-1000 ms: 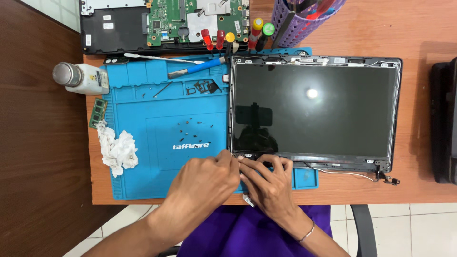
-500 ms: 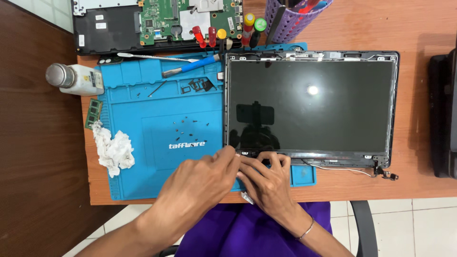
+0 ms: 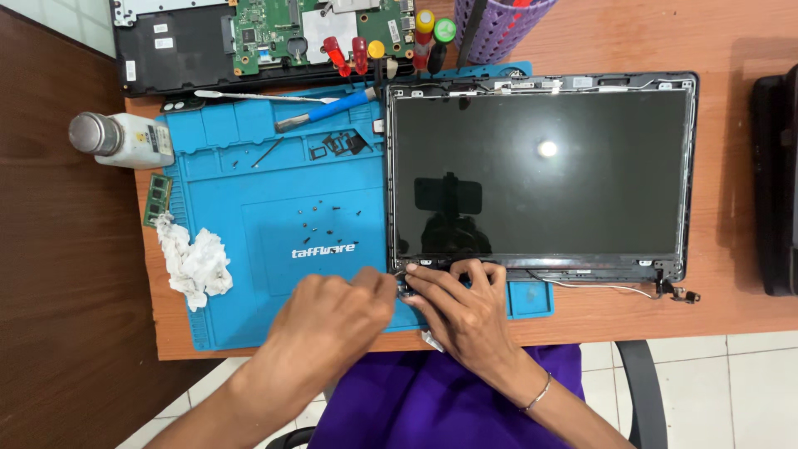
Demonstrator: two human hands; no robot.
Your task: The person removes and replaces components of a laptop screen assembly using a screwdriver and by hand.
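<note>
Below my head camera, at the near left corner of the laptop screen panel (image 3: 544, 170), my left hand (image 3: 332, 320) and right hand (image 3: 465, 312) meet. My left fingers are pinched together at that corner, perhaps on a small part, though I cannot tell what sits between them. My right fingertips (image 3: 478, 268) press flat on the panel's bottom bezel, clamping nothing. The panel lies face up, partly on the blue work mat (image 3: 249, 283). Tiny screws (image 3: 320, 218) dot the mat; a crumpled white tissue (image 3: 195, 262) rests at its left edge, a white bottle (image 3: 120, 140) beyond.
</note>
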